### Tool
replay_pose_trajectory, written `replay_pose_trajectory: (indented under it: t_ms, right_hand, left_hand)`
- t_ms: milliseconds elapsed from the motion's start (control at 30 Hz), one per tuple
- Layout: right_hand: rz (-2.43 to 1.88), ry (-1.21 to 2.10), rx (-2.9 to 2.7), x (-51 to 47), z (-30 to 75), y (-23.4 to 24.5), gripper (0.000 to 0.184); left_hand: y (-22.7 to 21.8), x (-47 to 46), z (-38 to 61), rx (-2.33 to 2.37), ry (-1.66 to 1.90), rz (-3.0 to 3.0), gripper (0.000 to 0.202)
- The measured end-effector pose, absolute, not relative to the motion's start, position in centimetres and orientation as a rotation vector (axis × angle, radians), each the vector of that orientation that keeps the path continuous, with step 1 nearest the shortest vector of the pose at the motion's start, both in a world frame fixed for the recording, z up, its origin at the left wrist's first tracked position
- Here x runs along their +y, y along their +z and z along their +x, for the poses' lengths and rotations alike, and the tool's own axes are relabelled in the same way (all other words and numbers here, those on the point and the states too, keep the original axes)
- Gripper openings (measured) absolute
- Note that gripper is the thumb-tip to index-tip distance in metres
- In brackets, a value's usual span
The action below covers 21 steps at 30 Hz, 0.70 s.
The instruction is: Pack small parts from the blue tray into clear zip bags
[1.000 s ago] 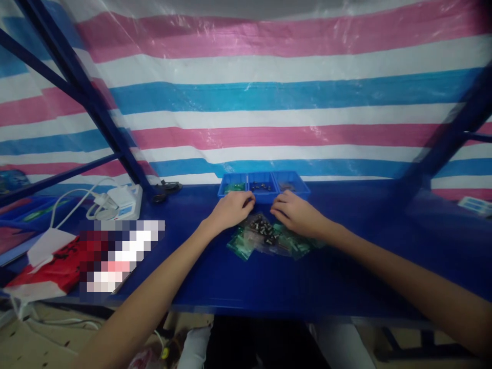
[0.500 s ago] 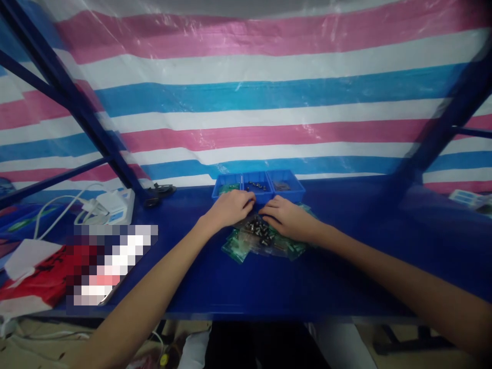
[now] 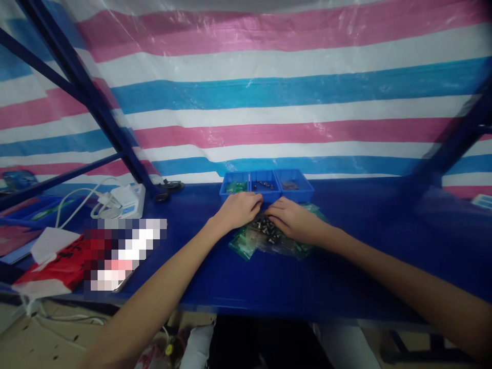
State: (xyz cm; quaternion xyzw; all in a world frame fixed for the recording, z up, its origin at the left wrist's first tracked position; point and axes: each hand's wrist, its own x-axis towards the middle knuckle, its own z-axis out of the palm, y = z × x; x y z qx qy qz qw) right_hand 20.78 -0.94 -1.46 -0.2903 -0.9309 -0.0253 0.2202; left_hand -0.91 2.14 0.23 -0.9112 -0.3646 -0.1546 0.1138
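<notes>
My left hand (image 3: pixel 242 209) is at the far left of a heap of small dark and silvery screws (image 3: pixel 267 229), its fingers curled and thumb drawn in. Across the heap, my right hand (image 3: pixel 291 218) bends its fingers down at the right edge of the screws. What the fingertips of either hand pinch is too small or hidden to make out. Under the screws lies clear plastic film (image 3: pixel 265 245), with small green plastic packets (image 3: pixel 244 245) around it. Just behind the hands stands a blue three-part tray (image 3: pixel 265 196): green packets left, some screws in the middle, greyish pieces right.
The blue tabletop (image 3: pixel 215 279) carries a white power strip (image 3: pixel 132 202) with cables on the left. Nearer lie a red and white bag (image 3: pixel 65 266) and a pixelated flat item (image 3: pixel 130 256). Blue frame posts (image 3: pixel 103 120) and a striped sheet (image 3: pixel 277 97) close off the back.
The camera view has swung slightly left, so everything sits further right in the picture. Both hands stay over the screws, with hardly any change in their pose.
</notes>
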Motion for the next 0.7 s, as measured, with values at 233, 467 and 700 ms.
replay_pose_trajectory:
  t_ms: [233,467,700]
  right_hand:
    - [-0.782,-0.032,-2.578,-0.54,20.89,-2.07,0.026]
    - [-0.934,-0.106,-2.594,-0.5,20.72,-1.95,0.015]
    - [-1.0,-0.034,-2.581,-0.51,20.84,-2.07,0.009]
  left_hand:
    - [0.47,2.01,-0.91,-1.084,-0.425,-2.66,0.021]
    - [0.56,1.72,-0.72,-1.068,-0.398,-2.653,0.02]
    - [0.49,1.65,-0.67,-1.088,-0.393,-2.655,0.021]
